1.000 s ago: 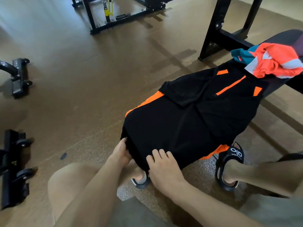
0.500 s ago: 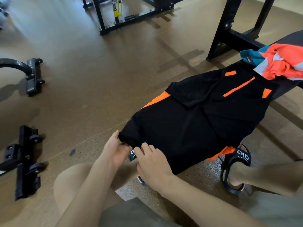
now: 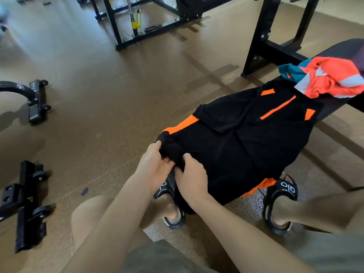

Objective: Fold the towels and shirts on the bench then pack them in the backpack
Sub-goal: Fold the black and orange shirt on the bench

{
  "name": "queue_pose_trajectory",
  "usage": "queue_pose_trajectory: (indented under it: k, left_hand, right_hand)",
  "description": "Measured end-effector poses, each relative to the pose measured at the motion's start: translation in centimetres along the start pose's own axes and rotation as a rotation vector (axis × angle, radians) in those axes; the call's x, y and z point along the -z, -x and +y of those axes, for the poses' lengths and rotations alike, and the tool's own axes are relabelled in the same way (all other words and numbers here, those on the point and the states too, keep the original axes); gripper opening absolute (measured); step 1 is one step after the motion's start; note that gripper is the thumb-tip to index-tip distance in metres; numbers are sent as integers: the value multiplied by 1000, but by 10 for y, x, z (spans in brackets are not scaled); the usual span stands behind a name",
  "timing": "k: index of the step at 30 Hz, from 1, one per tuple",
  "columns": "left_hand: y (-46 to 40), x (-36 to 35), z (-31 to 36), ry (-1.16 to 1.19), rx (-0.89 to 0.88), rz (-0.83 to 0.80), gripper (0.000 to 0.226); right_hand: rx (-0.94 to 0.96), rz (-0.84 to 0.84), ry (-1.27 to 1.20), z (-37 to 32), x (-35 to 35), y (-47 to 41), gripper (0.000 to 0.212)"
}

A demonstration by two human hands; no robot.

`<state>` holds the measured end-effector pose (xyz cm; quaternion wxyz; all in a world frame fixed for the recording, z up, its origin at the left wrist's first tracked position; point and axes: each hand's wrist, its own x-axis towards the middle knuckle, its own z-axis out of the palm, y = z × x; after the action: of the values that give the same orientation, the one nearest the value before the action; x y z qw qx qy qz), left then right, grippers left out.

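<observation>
A black shirt with orange trim [image 3: 242,148] lies spread along the black bench [image 3: 346,54], its sleeves folded inward. My left hand [image 3: 155,166] and my right hand [image 3: 192,178] both grip the shirt's near hem, lifted and bunched off the bench end. A crumpled pile of orange, white and teal cloth [image 3: 325,79] sits on the bench beyond the shirt's collar. No backpack is in view.
My feet in black sandals [image 3: 281,194] rest on the brown floor on either side of the bench end. Black bench uprights [image 3: 262,36] stand behind. A black rack frame [image 3: 122,22] is at the back, and black wheeled machine bases [image 3: 29,205] lie at the left.
Both hands have pulled the near hem up from the bench end and begun turning it toward the collar; my right hand went from flat on the cloth to gripping it.
</observation>
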<state>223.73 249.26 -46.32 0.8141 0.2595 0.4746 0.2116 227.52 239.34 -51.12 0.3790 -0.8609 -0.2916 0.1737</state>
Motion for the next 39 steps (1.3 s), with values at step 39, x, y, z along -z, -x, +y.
queue_pose_trajectory:
  k: [39]
  left_hand:
    - [-81, -74, 97, -2384, -1243, 125, 15]
  right_hand:
    - [-240, -387, 13, 105, 160, -6, 16]
